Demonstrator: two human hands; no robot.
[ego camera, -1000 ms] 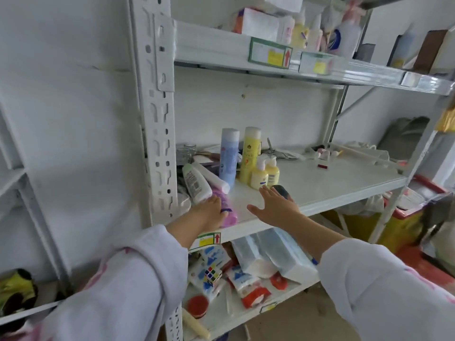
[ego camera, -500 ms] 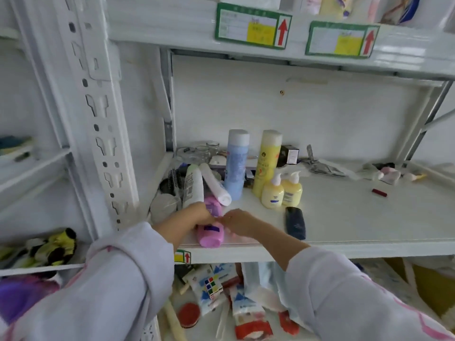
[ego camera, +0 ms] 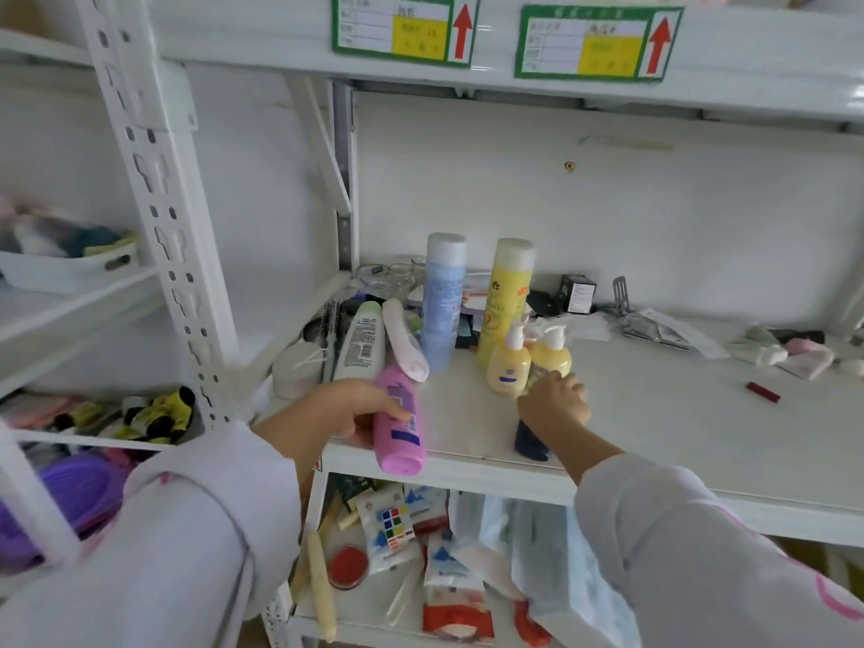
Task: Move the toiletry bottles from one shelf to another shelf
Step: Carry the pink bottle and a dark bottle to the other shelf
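While my left hand [ego camera: 348,409] is gripping the smooth, light pink bottle [ego camera: 399,420] mid-body, my right hand [ego camera: 554,404] is closing around the pump bottle [ego camera: 551,355] just ahead.

Two green-bordered paper labels with yellow panels and red arrows [ego camera: 404,28] mark the upper shelf edge at 12 o'clock. A black bristle hairbrush [ego camera: 334,320] leans at 10 o'clock of centre, a small black carton [ego camera: 579,293] sits at 1 o'clock, and a red lipstick-like stick [ego camera: 763,392] lies at 3 o'clock. A packaged colour-cube puzzle [ego camera: 392,526] rests at 6 o'clock.
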